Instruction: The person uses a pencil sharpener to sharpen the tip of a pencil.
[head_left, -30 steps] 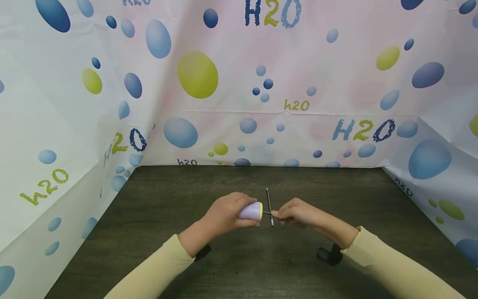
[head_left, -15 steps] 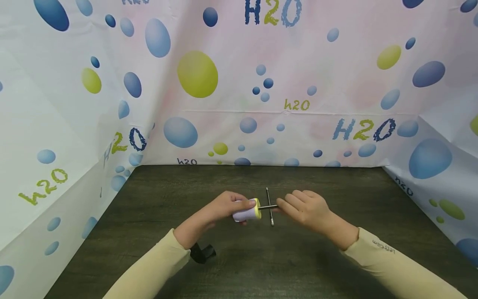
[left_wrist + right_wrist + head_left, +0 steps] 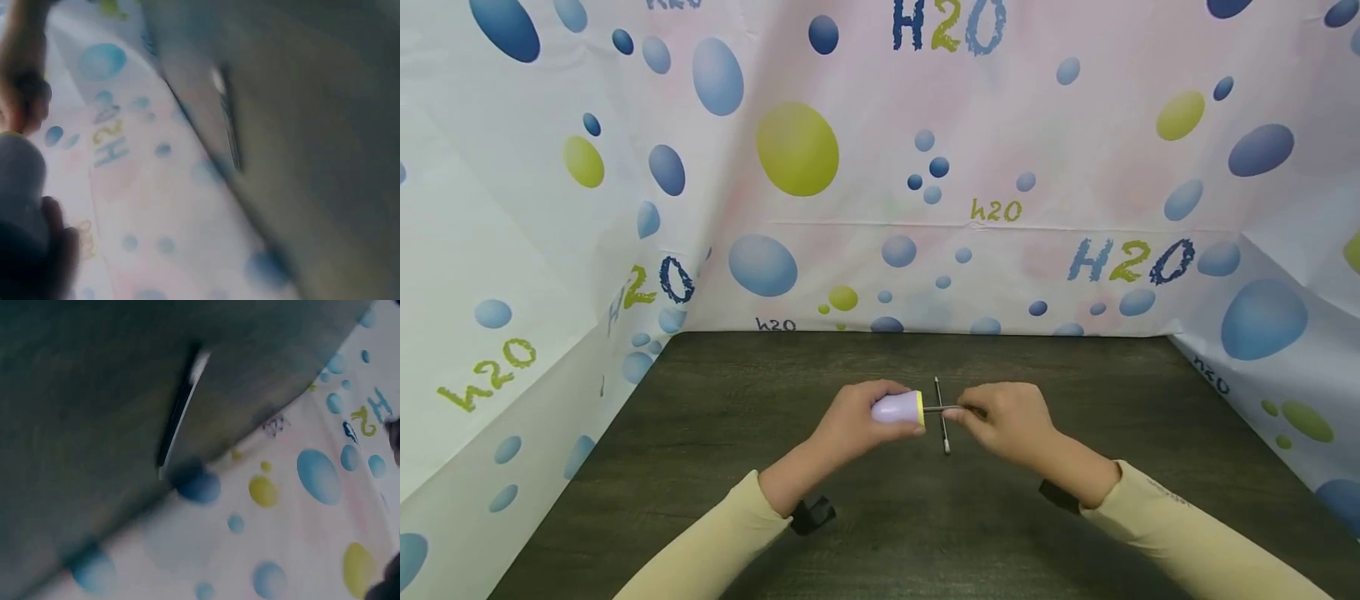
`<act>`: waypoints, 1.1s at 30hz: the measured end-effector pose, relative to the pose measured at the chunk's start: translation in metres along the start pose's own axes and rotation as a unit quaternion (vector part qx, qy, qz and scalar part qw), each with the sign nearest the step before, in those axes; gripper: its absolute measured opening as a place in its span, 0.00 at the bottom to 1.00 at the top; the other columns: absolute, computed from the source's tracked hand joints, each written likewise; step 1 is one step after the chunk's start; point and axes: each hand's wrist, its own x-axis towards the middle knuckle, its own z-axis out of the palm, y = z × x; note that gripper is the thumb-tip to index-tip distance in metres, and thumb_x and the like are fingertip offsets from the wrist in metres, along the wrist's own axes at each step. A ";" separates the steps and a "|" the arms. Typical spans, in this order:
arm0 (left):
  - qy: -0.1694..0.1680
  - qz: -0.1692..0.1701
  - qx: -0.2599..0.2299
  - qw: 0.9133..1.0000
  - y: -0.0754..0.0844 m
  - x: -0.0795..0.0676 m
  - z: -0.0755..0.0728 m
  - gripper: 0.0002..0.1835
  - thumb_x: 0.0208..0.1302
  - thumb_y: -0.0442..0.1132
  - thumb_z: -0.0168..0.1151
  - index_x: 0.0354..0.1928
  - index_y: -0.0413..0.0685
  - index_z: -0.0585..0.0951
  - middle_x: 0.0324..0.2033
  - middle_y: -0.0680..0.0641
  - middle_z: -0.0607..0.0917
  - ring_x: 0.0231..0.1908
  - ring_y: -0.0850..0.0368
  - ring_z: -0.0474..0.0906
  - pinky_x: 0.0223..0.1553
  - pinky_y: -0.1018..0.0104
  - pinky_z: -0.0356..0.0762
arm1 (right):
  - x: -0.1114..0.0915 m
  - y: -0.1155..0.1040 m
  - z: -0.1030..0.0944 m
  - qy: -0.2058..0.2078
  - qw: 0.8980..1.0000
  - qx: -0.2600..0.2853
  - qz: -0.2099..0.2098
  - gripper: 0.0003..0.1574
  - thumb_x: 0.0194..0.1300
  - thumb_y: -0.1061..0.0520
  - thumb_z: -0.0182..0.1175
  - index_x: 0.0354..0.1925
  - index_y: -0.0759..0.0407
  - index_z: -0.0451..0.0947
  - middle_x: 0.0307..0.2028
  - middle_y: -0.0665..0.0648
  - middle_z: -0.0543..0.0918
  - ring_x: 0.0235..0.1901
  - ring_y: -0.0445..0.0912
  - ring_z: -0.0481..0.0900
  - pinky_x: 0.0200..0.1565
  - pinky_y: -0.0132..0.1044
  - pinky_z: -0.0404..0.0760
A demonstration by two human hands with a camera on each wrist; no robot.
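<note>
In the head view my left hand (image 3: 842, 425) grips a lavender pencil sharpener (image 3: 895, 407) with a yellow end, thumb below and fingers over the top. A dark pencil (image 3: 934, 409) sticks out of the yellow end toward the right. My right hand (image 3: 1011, 421) pinches its outer part between thumb and curled fingers. Behind it on the table lies a second pencil (image 3: 945, 435), dark with a white end, crossing under the held one in this view. The left wrist view shows the sharpener (image 3: 19, 169) blurred at the left edge, the right hand (image 3: 24, 94) above it.
The dark wood-grain table (image 3: 737, 375) is enclosed at the back and both sides by a white sheet (image 3: 865, 108) with blue and green dots. A black wrist camera (image 3: 812, 515) hangs under the left wrist.
My right hand rolled over, knuckles up, half a second ago and has turned back to a thumb-and-finger pinch on the pencil. The sharpener tilted and levelled again. The second pencil has stayed put.
</note>
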 end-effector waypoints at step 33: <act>-0.081 -0.090 -0.111 0.986 0.003 0.002 -0.007 0.24 0.65 0.50 0.70 0.53 0.37 0.84 0.41 0.41 0.88 0.32 0.59 0.81 0.34 0.66 0.81 | 0.000 0.003 -0.002 0.014 0.997 -0.001 -0.075 0.34 0.79 0.35 0.47 0.21 0.50 0.76 0.12 0.42 0.66 0.12 0.34 0.60 0.17 0.28 0.58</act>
